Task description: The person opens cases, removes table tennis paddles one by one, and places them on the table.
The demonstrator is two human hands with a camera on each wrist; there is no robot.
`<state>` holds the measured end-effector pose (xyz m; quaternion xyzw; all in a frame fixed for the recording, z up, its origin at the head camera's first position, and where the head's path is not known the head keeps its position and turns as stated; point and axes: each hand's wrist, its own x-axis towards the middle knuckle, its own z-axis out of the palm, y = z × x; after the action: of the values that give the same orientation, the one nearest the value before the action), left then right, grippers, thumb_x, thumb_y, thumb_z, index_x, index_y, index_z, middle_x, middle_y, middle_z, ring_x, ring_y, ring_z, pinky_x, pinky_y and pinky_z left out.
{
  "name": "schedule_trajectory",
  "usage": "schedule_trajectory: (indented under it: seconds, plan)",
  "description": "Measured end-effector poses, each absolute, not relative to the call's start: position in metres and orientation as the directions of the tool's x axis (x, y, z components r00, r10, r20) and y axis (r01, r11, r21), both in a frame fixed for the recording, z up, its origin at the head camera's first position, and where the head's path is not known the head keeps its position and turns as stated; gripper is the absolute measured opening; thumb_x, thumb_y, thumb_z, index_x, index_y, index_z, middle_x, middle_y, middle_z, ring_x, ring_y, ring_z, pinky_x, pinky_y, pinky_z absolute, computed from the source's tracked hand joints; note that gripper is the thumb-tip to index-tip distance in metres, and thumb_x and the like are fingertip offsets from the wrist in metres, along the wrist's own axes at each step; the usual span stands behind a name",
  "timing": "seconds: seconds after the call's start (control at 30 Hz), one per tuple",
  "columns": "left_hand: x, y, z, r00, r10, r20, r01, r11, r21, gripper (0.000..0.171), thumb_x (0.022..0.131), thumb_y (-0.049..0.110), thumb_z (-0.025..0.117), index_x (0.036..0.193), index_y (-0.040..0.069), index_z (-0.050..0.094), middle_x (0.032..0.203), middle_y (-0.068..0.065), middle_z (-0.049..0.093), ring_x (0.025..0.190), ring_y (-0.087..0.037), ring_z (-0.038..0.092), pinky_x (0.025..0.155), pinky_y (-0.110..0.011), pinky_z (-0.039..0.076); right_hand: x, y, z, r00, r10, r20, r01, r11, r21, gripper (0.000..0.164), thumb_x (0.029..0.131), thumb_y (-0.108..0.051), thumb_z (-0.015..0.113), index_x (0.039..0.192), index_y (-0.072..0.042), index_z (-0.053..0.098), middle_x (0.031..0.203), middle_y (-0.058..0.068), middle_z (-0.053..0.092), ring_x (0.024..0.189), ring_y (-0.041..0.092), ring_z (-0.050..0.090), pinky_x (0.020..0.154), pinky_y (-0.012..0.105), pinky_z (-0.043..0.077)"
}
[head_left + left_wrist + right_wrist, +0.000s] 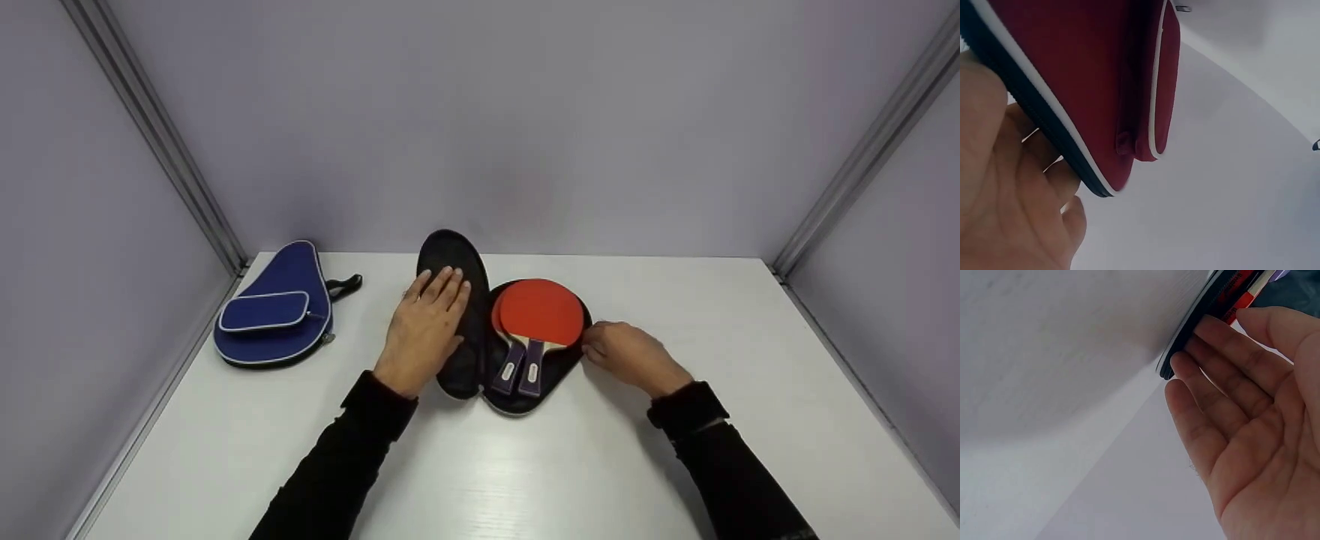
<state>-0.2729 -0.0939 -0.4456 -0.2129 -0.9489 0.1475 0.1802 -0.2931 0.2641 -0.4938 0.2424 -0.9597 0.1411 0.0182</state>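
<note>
A paddle case lies unfolded on the table, black inside, its red outside (1084, 67) with white piping showing in the left wrist view. Its lid (474, 322) stands tilted up on the left. My left hand (424, 330) rests on the lid's black inner face, fingers extended. In the other half (517, 406) lie two table tennis paddles, overlapping: the upper paddle (541, 311) has red rubber and a purple handle, and the lower paddle (507, 371) is partly hidden. My right hand (630, 352) touches that half's right rim with loosely bent fingertips (1182, 363).
A blue paddle case (281, 277) with white piping, a front pocket and a black strap (345, 286) lies at the back left of the white table (480, 480). Grey panels (525, 135) stand behind the table and on both sides.
</note>
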Motion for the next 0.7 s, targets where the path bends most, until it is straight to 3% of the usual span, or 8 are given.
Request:
schedule_trajectory:
  seconds: [0.17, 0.33, 0.6, 0.7]
  plan:
    - [-0.277, -0.098, -0.452, -0.884, 0.446, 0.142, 0.386, 0.866, -0.317, 0.092, 0.103, 0.063, 0.083, 0.177, 0.017, 0.054, 0.186, -0.006, 0.052, 0.176, -0.025, 0.047, 0.149, -0.046, 0.032, -0.294, 0.264, -0.494, -0.879, -0.464, 0.109, -0.475, 0.841, -0.257, 0.015, 0.11, -0.007, 0.072, 0.108, -0.007, 0.087, 0.102, 0.007, 0.086, 0.1, 0.03, 0.085, 0.09, 0.053, 0.072]
    - [-0.28, -0.1, -0.462, -0.879, 0.473, 0.052, 0.447, 0.858, -0.254, 0.089, 0.101, 0.065, 0.084, 0.173, 0.018, 0.061, 0.185, -0.007, 0.054, 0.175, -0.028, 0.048, 0.147, -0.051, 0.036, -0.294, 0.264, -0.495, -0.871, -0.475, 0.123, -0.491, 0.838, -0.237, 0.014, 0.11, -0.007, 0.072, 0.105, -0.007, 0.086, 0.101, 0.008, 0.086, 0.098, 0.031, 0.085, 0.089, 0.053, 0.072]
    - [-0.291, -0.106, -0.48, -0.871, 0.491, -0.015, 0.49, 0.868, -0.083, 0.089, 0.103, 0.06, 0.087, 0.175, 0.017, 0.058, 0.191, -0.01, 0.044, 0.18, -0.036, 0.039, 0.146, -0.064, 0.036, -0.293, 0.264, -0.495, -0.861, -0.486, 0.151, -0.509, 0.834, -0.214, 0.014, 0.109, -0.007, 0.072, 0.102, -0.009, 0.085, 0.098, 0.006, 0.084, 0.095, 0.03, 0.083, 0.085, 0.052, 0.071]
    - [-0.308, -0.116, -0.507, -0.852, 0.523, 0.03, 0.521, 0.852, -0.046, 0.097, 0.1, 0.068, 0.085, 0.177, 0.019, 0.055, 0.192, -0.011, 0.041, 0.18, -0.038, 0.037, 0.143, -0.069, 0.039, -0.292, 0.264, -0.496, -0.859, -0.483, 0.166, -0.509, 0.839, -0.193, 0.015, 0.108, -0.007, 0.074, 0.098, -0.01, 0.083, 0.092, 0.003, 0.082, 0.087, 0.024, 0.079, 0.079, 0.047, 0.07]
